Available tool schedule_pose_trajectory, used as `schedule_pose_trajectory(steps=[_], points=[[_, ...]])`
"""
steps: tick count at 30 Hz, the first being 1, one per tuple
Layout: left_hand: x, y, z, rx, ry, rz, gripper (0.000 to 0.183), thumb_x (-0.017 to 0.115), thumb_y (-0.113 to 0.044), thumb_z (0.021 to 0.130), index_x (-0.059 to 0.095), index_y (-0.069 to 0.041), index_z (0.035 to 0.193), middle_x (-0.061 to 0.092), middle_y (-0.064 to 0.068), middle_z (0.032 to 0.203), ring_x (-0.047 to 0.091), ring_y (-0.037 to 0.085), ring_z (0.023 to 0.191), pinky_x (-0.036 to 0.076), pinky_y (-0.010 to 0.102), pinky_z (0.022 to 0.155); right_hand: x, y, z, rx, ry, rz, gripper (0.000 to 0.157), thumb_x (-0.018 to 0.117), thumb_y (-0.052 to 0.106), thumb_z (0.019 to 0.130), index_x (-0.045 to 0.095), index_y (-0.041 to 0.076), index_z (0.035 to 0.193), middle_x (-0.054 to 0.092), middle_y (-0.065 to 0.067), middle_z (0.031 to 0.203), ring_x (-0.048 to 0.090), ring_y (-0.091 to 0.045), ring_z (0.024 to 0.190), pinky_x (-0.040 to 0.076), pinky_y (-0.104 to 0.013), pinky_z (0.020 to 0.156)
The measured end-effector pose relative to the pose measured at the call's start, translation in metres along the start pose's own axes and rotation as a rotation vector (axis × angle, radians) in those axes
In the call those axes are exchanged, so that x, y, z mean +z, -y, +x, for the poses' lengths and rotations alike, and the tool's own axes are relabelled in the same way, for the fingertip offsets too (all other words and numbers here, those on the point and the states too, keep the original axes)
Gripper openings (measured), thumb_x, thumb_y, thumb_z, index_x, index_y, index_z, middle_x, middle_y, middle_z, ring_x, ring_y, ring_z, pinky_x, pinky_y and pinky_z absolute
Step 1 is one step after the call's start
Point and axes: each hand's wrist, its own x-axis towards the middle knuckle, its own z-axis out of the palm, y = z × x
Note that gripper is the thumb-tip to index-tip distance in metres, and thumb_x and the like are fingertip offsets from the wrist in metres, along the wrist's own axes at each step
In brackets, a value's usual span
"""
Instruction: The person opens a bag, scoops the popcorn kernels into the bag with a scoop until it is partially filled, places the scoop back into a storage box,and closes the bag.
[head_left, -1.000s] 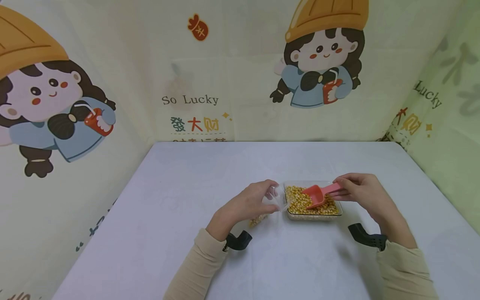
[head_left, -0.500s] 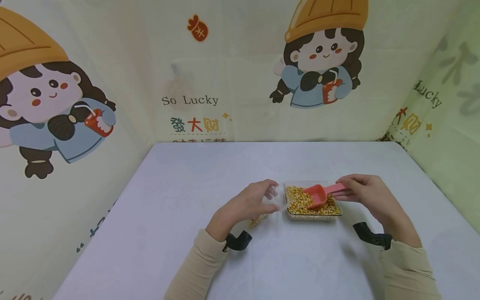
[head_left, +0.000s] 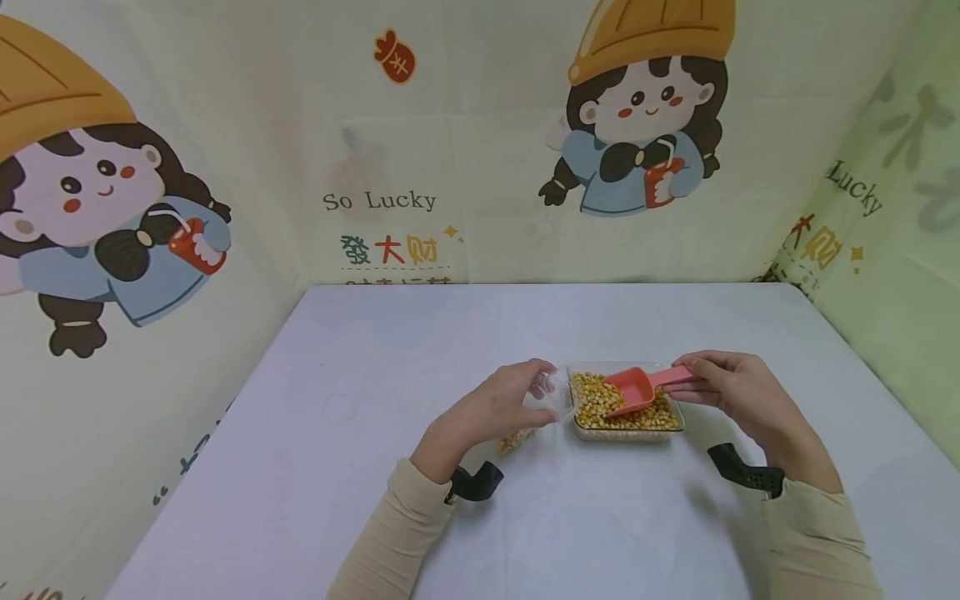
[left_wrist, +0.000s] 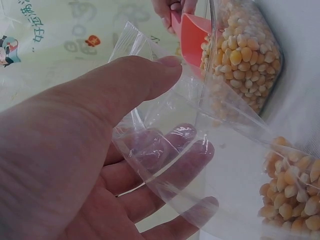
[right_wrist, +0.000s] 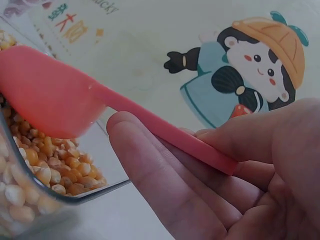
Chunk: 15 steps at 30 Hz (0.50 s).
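My right hand (head_left: 735, 390), pinching the scoop (head_left: 631, 388), is slightly farther right than a second ago; my left hand (head_left: 497, 404) stays loosely curled round the clear bag (head_left: 562, 402).

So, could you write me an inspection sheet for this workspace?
Surface: flat whitish tabletop.
Job's things: clear rectangular dish, glass or plastic, with yellow corn kernels; pink plastic scoop, its bowl at the dish; clear plastic bag, also containing kernels.
Clutter: nothing seen.
Grippers: bare hands; left hand holds the bag's mouth open, right hand grips the scoop's handle.
Cables: nothing seen.
Surroundings: cream printed backdrop, cartoon figures, lettering.
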Motion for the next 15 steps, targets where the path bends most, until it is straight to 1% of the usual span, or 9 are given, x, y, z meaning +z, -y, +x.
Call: schedule_pose_trajectory(steps=[5, 10, 15], points=[[0.0, 0.001, 0.0, 0.002, 0.0, 0.0, 0.062, 0.075, -0.028, 0.089, 0.046, -0.012, 0.142, 0.065, 0.001, 0.121, 0.06, 0.011, 0.109, 0.051, 0.024, 0.09, -0.001, -0.005, 0.002, -0.018, 0.019, 0.057, 0.06, 0.044, 0.038, 0.106, 0.039, -0.01, 0.142, 0.07, 0.006, 0.106, 0.071, -0.01, 0.098, 0.056, -0.029, 0.089], [0.0, 0.001, 0.001, 0.004, 0.001, 0.005, 0.062, 0.075, -0.028, 0.089, 0.046, -0.012, 0.142, 0.065, 0.001, 0.121, 0.06, 0.012, 0.109, 0.051, 0.023, 0.09, -0.003, -0.011, 0.003, -0.034, 0.024, 0.092, 0.061, 0.044, 0.038, 0.105, 0.037, -0.011, 0.142, 0.07, 0.008, 0.105, 0.071, -0.009, 0.098, 0.056, -0.028, 0.088], [0.0, 0.001, 0.001, 0.006, 0.001, 0.004, 0.062, 0.075, -0.027, 0.089, 0.046, -0.011, 0.142, 0.065, 0.001, 0.121, 0.06, 0.012, 0.109, 0.051, 0.023, 0.089, -0.005, -0.014, 0.004, -0.033, 0.029, 0.125, 0.063, 0.048, 0.038, 0.104, 0.037, -0.012, 0.141, 0.071, 0.009, 0.104, 0.071, -0.01, 0.097, 0.057, -0.027, 0.087]])
